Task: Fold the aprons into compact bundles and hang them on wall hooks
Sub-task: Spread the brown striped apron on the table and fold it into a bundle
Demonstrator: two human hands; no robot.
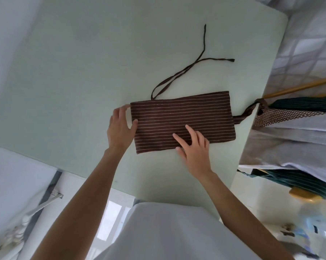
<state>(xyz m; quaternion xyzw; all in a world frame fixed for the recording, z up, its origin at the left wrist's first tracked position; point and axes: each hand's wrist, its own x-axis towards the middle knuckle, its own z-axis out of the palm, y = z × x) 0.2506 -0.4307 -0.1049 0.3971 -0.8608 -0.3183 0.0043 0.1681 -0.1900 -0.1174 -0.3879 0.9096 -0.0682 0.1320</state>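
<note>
On pale table (83, 72), one folded striped apron (196, 113) (two hands touching).

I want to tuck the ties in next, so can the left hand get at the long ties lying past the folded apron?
Probably yes: the left hand is open at the apron's end, and the ties lie uncovered.

The brown white-striped cloth apron (182, 121) looks woven and matt; the pale green table (83, 81) is smooth and matt.
</note>
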